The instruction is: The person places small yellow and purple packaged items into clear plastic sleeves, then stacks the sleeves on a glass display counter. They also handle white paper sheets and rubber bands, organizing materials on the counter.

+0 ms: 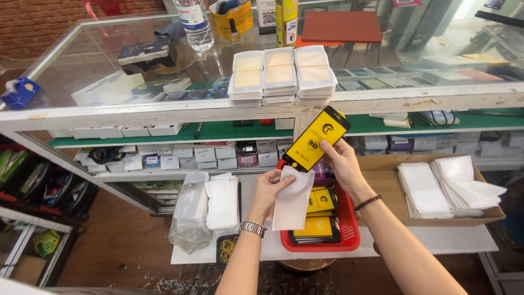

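Above the red basket [349,229]: right hand [343,164] is gripping a yellow-and-black screen protector [316,139], tilted for sliding.
Left hand [270,191]: fingers are pinching the white sleeve [292,202], holding its mouth up.

You're in a small phone-accessory shop: a glass display counter [164,106] holds boxed stock, with stacked screen-protector packs [281,76] on top.

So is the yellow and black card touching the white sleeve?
Touching: in the head view the card's lower end meets the open top of the sleeve.
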### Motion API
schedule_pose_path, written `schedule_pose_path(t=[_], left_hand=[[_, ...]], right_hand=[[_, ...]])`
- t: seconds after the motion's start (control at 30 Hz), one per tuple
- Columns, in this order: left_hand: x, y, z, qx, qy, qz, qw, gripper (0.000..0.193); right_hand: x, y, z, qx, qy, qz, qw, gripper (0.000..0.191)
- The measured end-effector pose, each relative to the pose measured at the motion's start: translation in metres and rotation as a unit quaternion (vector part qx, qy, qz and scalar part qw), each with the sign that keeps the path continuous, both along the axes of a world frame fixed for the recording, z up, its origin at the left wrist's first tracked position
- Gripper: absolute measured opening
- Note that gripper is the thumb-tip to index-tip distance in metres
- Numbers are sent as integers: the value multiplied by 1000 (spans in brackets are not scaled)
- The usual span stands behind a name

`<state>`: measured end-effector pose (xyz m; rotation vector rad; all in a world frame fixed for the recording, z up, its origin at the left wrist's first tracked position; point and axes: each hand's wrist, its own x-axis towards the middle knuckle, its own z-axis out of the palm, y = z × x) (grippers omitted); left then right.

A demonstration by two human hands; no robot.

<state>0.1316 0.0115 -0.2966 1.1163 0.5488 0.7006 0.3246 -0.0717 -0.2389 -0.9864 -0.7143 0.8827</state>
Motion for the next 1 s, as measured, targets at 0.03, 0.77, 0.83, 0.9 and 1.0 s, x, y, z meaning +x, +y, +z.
schedule_pose_path(t=[0.03,0.77,0.83,0.9,1.0], left_hand=[[2,-3,0,-9,0,15,1000,21],[-17,10,6,-57,24,28,998,31],[-24,23,9,-38,58,96,993,33],[-33,39,6,-2,103,156,982,35],[-41,62,-6,97,263,214,936,37]], right_hand=[[3,0,-1,-5,-2,-3,1000,28],[-20,44,14,-156,-313,58,935,36],[-36,48,-3,-187,-351,102,912,35],[-43,48,-24,-133,-348,202,906,36],[-39,38,-56,-184,-277,77,940,46]])
